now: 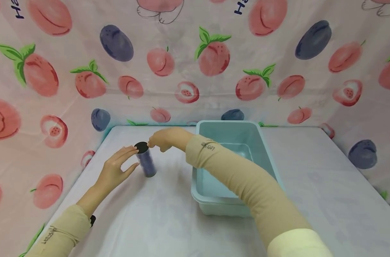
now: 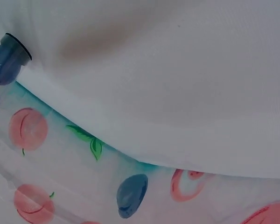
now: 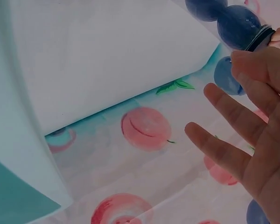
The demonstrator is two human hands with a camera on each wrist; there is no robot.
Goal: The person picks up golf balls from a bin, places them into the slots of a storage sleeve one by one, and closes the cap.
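Observation:
A clear tube (image 1: 146,163) of blue balls stands near the table's far left, tilted in the head view, topped by a black lid (image 1: 141,146). My left hand (image 1: 116,167) is beside it, its mostly straight fingers touching the lid's left edge and the thumb near the tube's side. From the right, my right hand (image 1: 169,139) reaches across and pinches at the lid's rim with thumb and index finger. In the right wrist view, other fingers (image 3: 233,109) of that hand are spread out. The tube's base end (image 2: 16,49) shows in the left wrist view.
A pale blue-green plastic bin (image 1: 219,200) stands right of the tube, under the right forearm. The table (image 1: 310,200) has a white cover. A fruit-printed cloth (image 1: 182,64) hangs behind it and along both sides.

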